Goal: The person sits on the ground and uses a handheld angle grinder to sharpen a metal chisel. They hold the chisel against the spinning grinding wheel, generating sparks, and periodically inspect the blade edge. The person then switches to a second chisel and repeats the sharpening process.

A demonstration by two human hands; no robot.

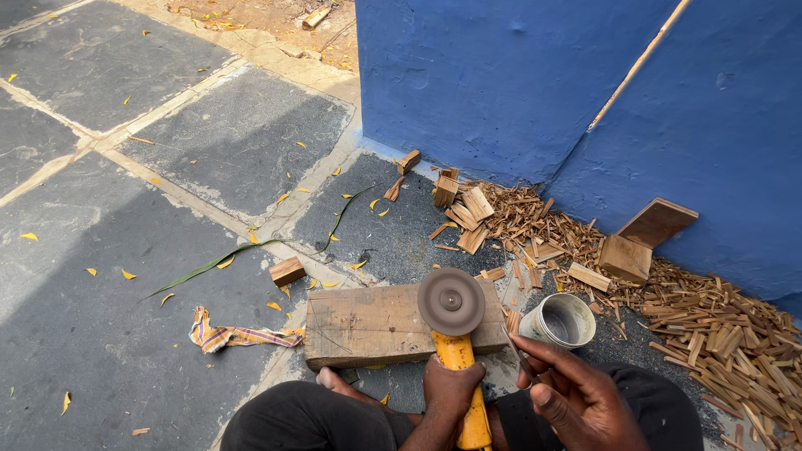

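My left hand (452, 386) is closed around the yellow body of a power grinder (464, 392). Its round grey-brown disc (451, 301) faces up over the right end of a thick wooden block (368, 324) that lies on the stone floor in front of my legs. My right hand (575, 399) hovers to the right of the grinder, fingers curled and partly spread, just below a small white tub (561, 320). A thin dark sliver shows at its fingertips; whether the hand grips it is unclear.
A heap of wood chips and split sticks (718, 330) runs along the blue wall (518, 75) to the right. Two boards (645, 238) lean on the wall. A small wood block (287, 271), a striped cloth strip (238, 336) and a long green leaf (209, 266) lie to the left.
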